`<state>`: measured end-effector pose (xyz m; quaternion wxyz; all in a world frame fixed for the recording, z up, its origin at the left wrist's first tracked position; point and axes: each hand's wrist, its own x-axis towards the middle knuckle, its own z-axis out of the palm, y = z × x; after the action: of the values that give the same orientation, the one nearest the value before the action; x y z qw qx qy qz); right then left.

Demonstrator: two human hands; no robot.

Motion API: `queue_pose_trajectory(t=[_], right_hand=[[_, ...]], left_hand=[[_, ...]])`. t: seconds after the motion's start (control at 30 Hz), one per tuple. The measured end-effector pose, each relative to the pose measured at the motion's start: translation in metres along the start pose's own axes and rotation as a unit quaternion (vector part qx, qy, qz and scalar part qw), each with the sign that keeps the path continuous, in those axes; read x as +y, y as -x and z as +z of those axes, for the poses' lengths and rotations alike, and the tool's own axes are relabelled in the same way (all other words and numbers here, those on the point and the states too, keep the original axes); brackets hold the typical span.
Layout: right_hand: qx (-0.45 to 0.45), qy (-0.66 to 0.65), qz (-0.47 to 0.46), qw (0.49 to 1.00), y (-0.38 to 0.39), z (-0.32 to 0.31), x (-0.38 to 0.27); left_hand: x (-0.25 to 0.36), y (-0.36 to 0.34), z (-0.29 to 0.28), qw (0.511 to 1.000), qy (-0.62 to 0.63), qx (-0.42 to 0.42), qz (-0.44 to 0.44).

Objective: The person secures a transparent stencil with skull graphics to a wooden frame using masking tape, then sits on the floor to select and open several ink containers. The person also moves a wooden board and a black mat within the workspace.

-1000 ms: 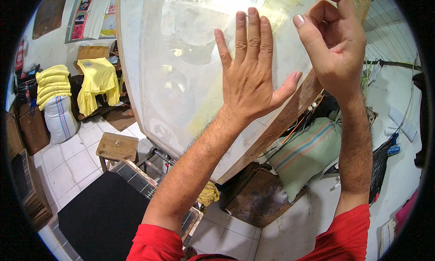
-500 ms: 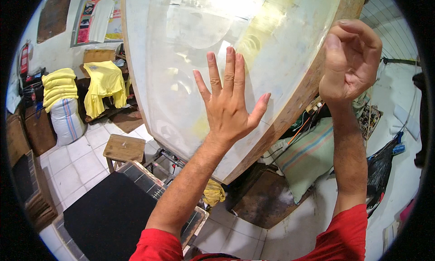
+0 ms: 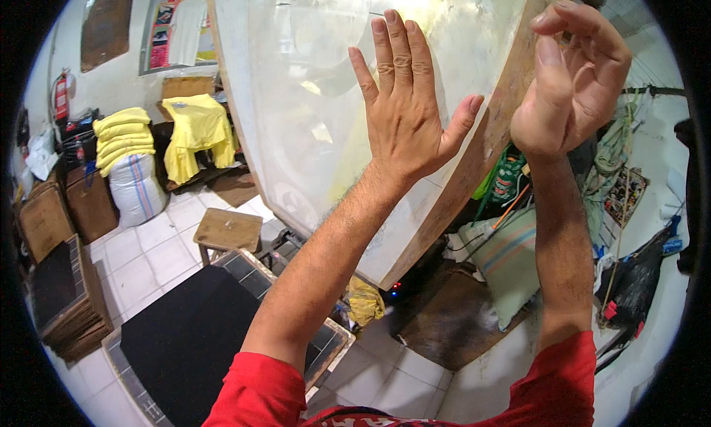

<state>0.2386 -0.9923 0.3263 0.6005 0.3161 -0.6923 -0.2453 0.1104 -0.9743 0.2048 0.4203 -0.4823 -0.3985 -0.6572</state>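
My left hand (image 3: 404, 112) lies palm down and open, fingers spread, on the large pale, translucent panel (image 3: 285, 153), which is streaked with yellow and white shapes. My right hand (image 3: 566, 82) is raised beside the panel's wooden right rim (image 3: 420, 255), fingers curled toward the thumb; whether anything is between the fingertips is hidden, and contact with the rim is unclear.
Below left are a black board (image 3: 189, 338) on a frame, a wooden stool (image 3: 226, 227) and stacked boards (image 3: 67, 301). Farther back are yellow shirts (image 3: 192, 123) and a white sack (image 3: 133, 190). A green sack (image 3: 503, 264) lies behind my right forearm; a black bag (image 3: 633, 279) hangs right.
My left hand moved down over the panel, then back up. My right hand sits farther right and is more curled than a second ago. The room has shifted slightly in view.
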Motion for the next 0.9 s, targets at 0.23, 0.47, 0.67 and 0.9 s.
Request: queue_pose_trajectory(t=[0.23, 0.47, 0.67, 0.9], right_hand=[[0.001, 0.209, 0.168, 0.963, 0.075, -0.016, -0.042], [0.003, -0.058, 0.412, 0.909, 0.177, -0.009, -0.104], [-0.009, -0.095, 0.371, 0.924, 0.207, -0.01, -0.082], [0.083, -0.082, 0.432, 0.894, 0.256, -0.019, -0.02]], left_hand=[[0.001, 0.014, -0.011, 1.0, -0.016, 0.012, 0.012], [0.011, 0.023, -0.013, 0.999, -0.053, -0.004, -0.002], [0.002, 0.108, -0.042, 0.981, -0.076, -0.172, -0.056], [-0.014, 0.359, -0.207, 0.767, -0.271, -0.476, -0.334]])
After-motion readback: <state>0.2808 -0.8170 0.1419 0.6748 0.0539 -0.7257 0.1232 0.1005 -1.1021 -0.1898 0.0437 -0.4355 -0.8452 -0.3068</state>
